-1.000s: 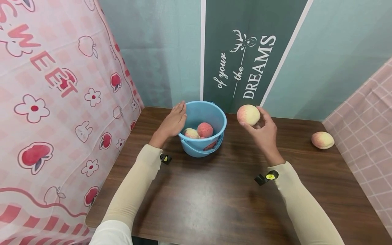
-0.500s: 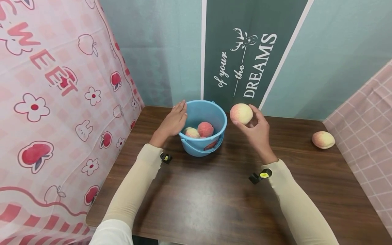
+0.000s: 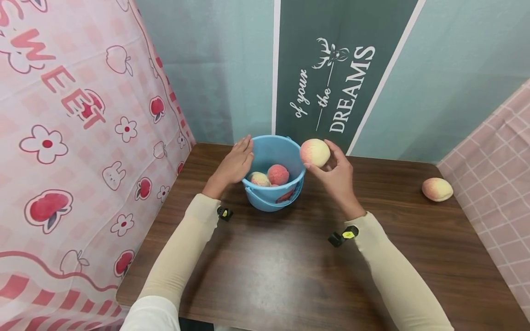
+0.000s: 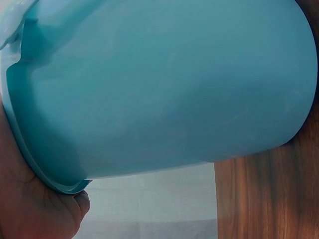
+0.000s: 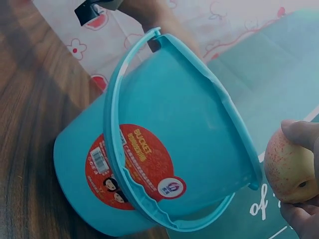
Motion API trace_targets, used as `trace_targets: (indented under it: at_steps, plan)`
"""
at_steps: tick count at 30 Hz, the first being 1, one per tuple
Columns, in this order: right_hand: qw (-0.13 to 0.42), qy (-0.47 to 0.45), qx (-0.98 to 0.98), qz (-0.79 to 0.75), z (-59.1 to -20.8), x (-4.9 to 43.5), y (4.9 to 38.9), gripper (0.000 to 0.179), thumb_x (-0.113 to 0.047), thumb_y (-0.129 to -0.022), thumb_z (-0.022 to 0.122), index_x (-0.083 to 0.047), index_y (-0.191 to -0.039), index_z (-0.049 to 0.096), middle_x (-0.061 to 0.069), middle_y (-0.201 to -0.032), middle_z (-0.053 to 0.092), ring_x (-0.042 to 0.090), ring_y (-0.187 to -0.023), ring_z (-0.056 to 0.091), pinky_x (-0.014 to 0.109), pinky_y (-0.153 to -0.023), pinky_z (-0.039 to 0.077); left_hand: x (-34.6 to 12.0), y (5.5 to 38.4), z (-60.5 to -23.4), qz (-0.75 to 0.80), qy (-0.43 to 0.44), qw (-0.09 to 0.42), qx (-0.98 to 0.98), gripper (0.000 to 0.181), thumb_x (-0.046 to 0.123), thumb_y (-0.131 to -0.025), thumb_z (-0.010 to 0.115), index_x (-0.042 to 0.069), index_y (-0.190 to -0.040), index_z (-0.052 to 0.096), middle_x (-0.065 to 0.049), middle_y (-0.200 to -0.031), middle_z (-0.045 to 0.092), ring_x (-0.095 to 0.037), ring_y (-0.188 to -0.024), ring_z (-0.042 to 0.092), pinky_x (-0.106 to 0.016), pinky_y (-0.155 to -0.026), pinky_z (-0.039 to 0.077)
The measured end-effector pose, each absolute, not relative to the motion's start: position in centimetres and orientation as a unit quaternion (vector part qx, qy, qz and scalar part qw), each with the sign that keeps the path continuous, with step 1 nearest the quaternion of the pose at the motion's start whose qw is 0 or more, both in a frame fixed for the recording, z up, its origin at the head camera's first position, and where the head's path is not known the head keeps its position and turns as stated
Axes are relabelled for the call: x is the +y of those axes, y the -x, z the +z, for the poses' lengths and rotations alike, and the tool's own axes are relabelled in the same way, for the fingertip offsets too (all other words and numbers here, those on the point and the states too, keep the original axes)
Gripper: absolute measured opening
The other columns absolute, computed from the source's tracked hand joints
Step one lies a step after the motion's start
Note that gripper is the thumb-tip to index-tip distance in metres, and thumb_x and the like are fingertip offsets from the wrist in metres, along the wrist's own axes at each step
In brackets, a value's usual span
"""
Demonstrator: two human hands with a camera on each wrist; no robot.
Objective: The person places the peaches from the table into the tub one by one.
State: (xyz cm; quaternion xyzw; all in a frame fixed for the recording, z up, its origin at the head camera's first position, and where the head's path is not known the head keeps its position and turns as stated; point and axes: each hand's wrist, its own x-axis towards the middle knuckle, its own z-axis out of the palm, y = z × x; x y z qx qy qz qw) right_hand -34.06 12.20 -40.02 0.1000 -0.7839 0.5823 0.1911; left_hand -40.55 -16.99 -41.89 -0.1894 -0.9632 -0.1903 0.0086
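A light blue bucket [image 3: 271, 200] stands upright on the wooden table, its handle hanging down at the front. Inside it lie a red peach [image 3: 278, 174] and a pale yellow peach [image 3: 259, 179], with a bit of another showing between them. My left hand [image 3: 235, 163] rests on the bucket's left rim, fingers straight. Beside the right rim, my right hand [image 3: 338, 177] holds a yellow and pink peach [image 3: 315, 152] between thumb and fingers, at rim height. The right wrist view shows this peach [image 5: 286, 167] close to the rim and a red label [image 5: 130, 167] on the bucket.
One more peach [image 3: 437, 189] lies at the right side of the table [image 3: 265, 276], near the pink checked cloth [image 3: 501, 161]. A printed pink cloth [image 3: 83, 161] hangs on the left, and a blue-green cloth [image 3: 207, 69] hangs behind the bucket.
My right hand has moved left with its peach, from well right of the bucket to its right rim. My left hand and the bucket have stayed in place.
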Motion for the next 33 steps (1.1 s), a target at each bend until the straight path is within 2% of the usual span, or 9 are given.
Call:
trace_targets:
  at_steps: [7, 13, 33]
  plan:
    - [0.190, -0.107, -0.787, 0.578, -41.0, 11.8, 34.9, 0.080, -0.006, -0.081, 0.086, -0.001, -0.150, 0.046, 0.019, -0.146, 0.054, 0.036, -0.128, 0.058, 0.044, -0.103, 0.048, -17.1, 40.6, -41.6, -0.190, 0.192, 0.008, -0.963, 0.060, 0.033, -0.111, 0.017, 0.001, -0.161, 0.012, -0.011, -0.170, 0.003, -0.023, -0.157, -0.002, -0.038, -0.125, 0.003]
    - [0.199, -0.123, -0.785, 0.574, -43.0, 12.2, 36.6, 0.081, -0.016, -0.078, 0.090, -0.012, -0.149, 0.050, 0.008, -0.144, 0.057, 0.027, -0.125, 0.061, 0.041, -0.102, 0.050, -17.1, 40.6, -41.6, -0.189, 0.193, 0.008, -0.963, 0.060, 0.034, -0.111, 0.017, 0.001, -0.161, 0.012, -0.011, -0.170, 0.003, -0.024, -0.157, -0.002, -0.040, -0.125, 0.003]
    - [0.192, -0.157, -0.782, 0.572, -43.2, 10.7, 37.1, 0.081, -0.017, -0.078, 0.091, -0.011, -0.148, 0.051, 0.009, -0.142, 0.058, 0.026, -0.123, 0.062, 0.040, -0.100, 0.050, -17.1, 40.6, -41.7, -0.192, 0.198, 0.003, -0.961, 0.060, 0.033, -0.111, 0.015, 0.000, -0.161, 0.011, -0.012, -0.170, 0.002, -0.024, -0.157, -0.003, -0.037, -0.125, 0.001]
